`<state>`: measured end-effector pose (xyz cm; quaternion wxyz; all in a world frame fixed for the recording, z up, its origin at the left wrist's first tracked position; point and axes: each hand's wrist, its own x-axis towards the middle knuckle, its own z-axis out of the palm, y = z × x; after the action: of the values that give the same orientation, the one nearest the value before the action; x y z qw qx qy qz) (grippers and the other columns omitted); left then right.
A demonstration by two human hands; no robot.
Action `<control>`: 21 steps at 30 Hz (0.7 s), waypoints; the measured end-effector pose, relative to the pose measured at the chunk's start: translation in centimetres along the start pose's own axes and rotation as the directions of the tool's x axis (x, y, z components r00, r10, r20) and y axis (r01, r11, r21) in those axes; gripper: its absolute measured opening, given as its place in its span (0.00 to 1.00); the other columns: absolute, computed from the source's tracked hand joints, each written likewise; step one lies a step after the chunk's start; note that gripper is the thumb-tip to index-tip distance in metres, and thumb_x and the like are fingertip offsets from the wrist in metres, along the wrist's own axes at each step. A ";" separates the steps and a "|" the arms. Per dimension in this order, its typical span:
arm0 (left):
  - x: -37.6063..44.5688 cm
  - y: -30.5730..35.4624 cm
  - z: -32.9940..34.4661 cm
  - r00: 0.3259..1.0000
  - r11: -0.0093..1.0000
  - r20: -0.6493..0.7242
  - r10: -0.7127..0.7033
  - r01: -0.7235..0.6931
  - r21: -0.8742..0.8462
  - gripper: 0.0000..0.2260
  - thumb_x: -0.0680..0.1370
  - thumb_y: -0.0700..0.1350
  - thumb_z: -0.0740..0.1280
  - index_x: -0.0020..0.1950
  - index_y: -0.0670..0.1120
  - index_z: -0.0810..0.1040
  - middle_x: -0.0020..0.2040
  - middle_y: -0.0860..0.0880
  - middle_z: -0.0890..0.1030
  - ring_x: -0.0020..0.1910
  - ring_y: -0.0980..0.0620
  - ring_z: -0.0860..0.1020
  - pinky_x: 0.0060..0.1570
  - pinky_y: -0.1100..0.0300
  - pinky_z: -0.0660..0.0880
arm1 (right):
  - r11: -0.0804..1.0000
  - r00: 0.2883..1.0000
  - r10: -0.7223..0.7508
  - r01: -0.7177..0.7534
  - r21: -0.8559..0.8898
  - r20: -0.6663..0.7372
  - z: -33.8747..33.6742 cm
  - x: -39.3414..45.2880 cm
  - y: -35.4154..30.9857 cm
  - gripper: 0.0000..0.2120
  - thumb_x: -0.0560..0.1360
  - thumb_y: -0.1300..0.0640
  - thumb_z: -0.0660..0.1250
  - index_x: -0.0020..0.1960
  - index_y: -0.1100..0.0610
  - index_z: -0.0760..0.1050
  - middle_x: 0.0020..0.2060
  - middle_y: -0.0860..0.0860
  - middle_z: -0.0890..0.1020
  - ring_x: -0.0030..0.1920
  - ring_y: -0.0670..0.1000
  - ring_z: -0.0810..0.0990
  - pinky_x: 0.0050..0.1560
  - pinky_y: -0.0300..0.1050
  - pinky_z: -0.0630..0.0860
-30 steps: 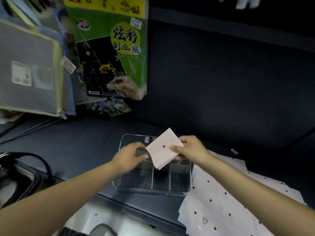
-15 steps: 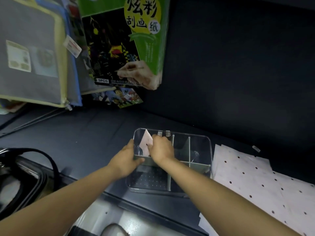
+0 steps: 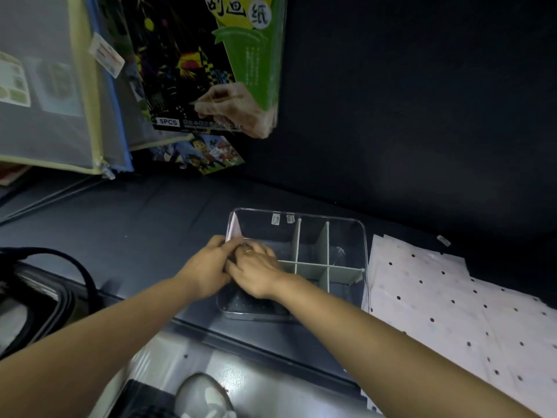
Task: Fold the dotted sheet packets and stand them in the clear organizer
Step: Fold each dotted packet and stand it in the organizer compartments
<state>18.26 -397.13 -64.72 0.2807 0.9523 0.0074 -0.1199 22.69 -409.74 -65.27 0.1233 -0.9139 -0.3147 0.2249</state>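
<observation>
From the head view, both hands meet over the left end of the clear organizer (image 3: pixel 301 224), which sits on the dark bench (image 3: pixel 144 224) near its front edge. The left hand (image 3: pixel 205 270) curls against the organizer's left wall, its fingers bunched at the rim, and the right hand (image 3: pixel 256 273) lies just beside it, touching it, with fingers reaching down into the left compartment. Between them a folded packet (image 3: pixel 234 232) stands upright in the far-left corner of that compartment, a pale triangular corner showing above the knuckles against the clear wall. The fingertips of both hands crowd around its lower edge, so each grip looks pressed together on the packet, though the contact points themselves are hidden by the knuckles. White dividers (image 3: pixel 313 265) split the rest of the organizer into smaller compartments, which hold no packets. Just to the right of the organizer, a stack of flat dotted sheets (image 3: pixel 446 303) lies spread on the bench, its near end hanging past the front edge. At the far left, mesh zip pouches (image 3: pixel 51 95) and a green-and-black art paper pack (image 3: pixel 205 64) lean upright. A dark bag with looped straps (image 3: pixel 60 285) sits at the left edge, and a grey shoe (image 3: pixel 202 396) shows on the floor below.
</observation>
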 end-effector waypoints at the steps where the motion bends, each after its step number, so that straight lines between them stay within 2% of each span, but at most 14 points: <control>1: 0.1 -0.1 -0.1 1.000 1.000 0.014 -0.008 0.008 0.025 0.35 0.74 0.39 0.68 0.77 0.52 0.56 0.71 0.46 0.63 0.61 0.46 0.73 0.59 0.60 0.69 | 1.000 1.000 -0.002 0.002 -0.006 -0.007 0.0 -0.2 0.0 0.27 0.80 0.44 0.47 0.72 0.59 0.59 0.71 0.56 0.65 0.73 0.56 0.56 0.72 0.53 0.52; 4: 0.6 -0.3 -0.6 0.999 0.996 0.041 -0.032 0.028 0.084 0.36 0.75 0.46 0.69 0.78 0.48 0.52 0.72 0.45 0.61 0.63 0.45 0.72 0.59 0.58 0.69 | 0.999 0.995 -0.013 0.018 0.046 -0.097 -0.2 -1.4 0.7 0.24 0.80 0.42 0.49 0.70 0.55 0.64 0.70 0.54 0.68 0.72 0.55 0.59 0.70 0.53 0.55; 7: 0.7 0.1 -0.8 0.996 0.990 0.067 -0.057 0.048 0.130 0.36 0.76 0.51 0.68 0.78 0.49 0.51 0.73 0.46 0.59 0.65 0.45 0.69 0.61 0.55 0.69 | 0.989 0.966 -0.033 0.068 0.128 -0.255 -0.3 -4.5 2.5 0.22 0.81 0.45 0.52 0.72 0.53 0.65 0.69 0.51 0.70 0.69 0.53 0.63 0.69 0.48 0.59; 10: 0.7 1.3 -0.9 0.995 0.969 0.036 -0.090 0.079 0.232 0.36 0.76 0.53 0.67 0.77 0.51 0.50 0.77 0.44 0.46 0.73 0.40 0.55 0.68 0.48 0.64 | 0.970 0.921 -0.029 0.120 0.213 -0.390 -0.6 -9.8 5.8 0.19 0.81 0.48 0.54 0.69 0.52 0.69 0.65 0.47 0.74 0.66 0.47 0.66 0.65 0.40 0.61; 12: 0.5 2.4 -1.0 0.994 0.952 -0.021 -0.105 0.107 0.287 0.35 0.76 0.54 0.67 0.77 0.52 0.52 0.77 0.44 0.38 0.75 0.39 0.47 0.69 0.45 0.59 | 0.961 0.898 0.047 0.078 0.264 -0.437 -0.8 -14.0 9.1 0.17 0.81 0.49 0.55 0.67 0.50 0.71 0.62 0.46 0.75 0.64 0.45 0.68 0.62 0.38 0.62; 13: 0.4 3.0 -1.1 0.994 0.943 -0.061 -0.092 0.107 0.314 0.34 0.75 0.55 0.68 0.76 0.51 0.54 0.77 0.43 0.37 0.75 0.38 0.45 0.69 0.44 0.57 | 0.956 0.888 0.112 0.026 0.293 -0.446 -0.9 -16.3 11.0 0.16 0.81 0.49 0.55 0.67 0.50 0.71 0.62 0.45 0.76 0.63 0.45 0.69 0.61 0.37 0.63; 15: -0.3 4.3 -1.0 0.985 0.931 -0.169 0.019 0.045 0.362 0.32 0.75 0.52 0.69 0.75 0.47 0.60 0.77 0.39 0.43 0.75 0.37 0.48 0.71 0.43 0.54 | 0.940 0.862 0.249 -0.105 0.325 -0.442 -0.9 -20.7 14.9 0.15 0.80 0.51 0.58 0.65 0.50 0.72 0.61 0.46 0.76 0.62 0.45 0.70 0.60 0.37 0.64; 17: -1.2 6.3 -0.3 0.944 0.902 -0.224 0.242 -0.134 0.410 0.27 0.73 0.46 0.72 0.70 0.41 0.69 0.76 0.36 0.55 0.73 0.34 0.55 0.71 0.41 0.56 | 0.928 0.855 0.344 -0.246 0.280 -0.388 -0.1 -25.2 18.2 0.16 0.79 0.51 0.60 0.66 0.51 0.71 0.62 0.46 0.75 0.63 0.47 0.71 0.59 0.35 0.64; 19: -2.2 8.8 1.0 0.878 0.835 -0.178 0.445 -0.335 0.435 0.23 0.71 0.42 0.74 0.64 0.39 0.75 0.72 0.36 0.65 0.70 0.35 0.64 0.68 0.41 0.62 | 0.925 0.886 0.371 -0.328 0.189 -0.277 1.5 -28.9 20.2 0.21 0.78 0.48 0.62 0.69 0.51 0.67 0.65 0.46 0.72 0.66 0.47 0.68 0.60 0.34 0.63; 21: -3.2 11.6 3.2 0.848 0.791 -0.033 0.528 -0.478 0.383 0.22 0.74 0.44 0.72 0.66 0.42 0.74 0.72 0.42 0.67 0.71 0.41 0.64 0.69 0.48 0.64 | 0.938 0.928 0.345 -0.336 0.083 -0.142 3.9 -31.7 21.3 0.28 0.76 0.44 0.63 0.72 0.51 0.62 0.70 0.47 0.66 0.69 0.47 0.64 0.66 0.33 0.59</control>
<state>15.33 -408.43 -60.39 0.1218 0.9604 -0.2493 0.0263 9.66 -445.85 -65.89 0.1325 -0.9654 -0.1343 0.1801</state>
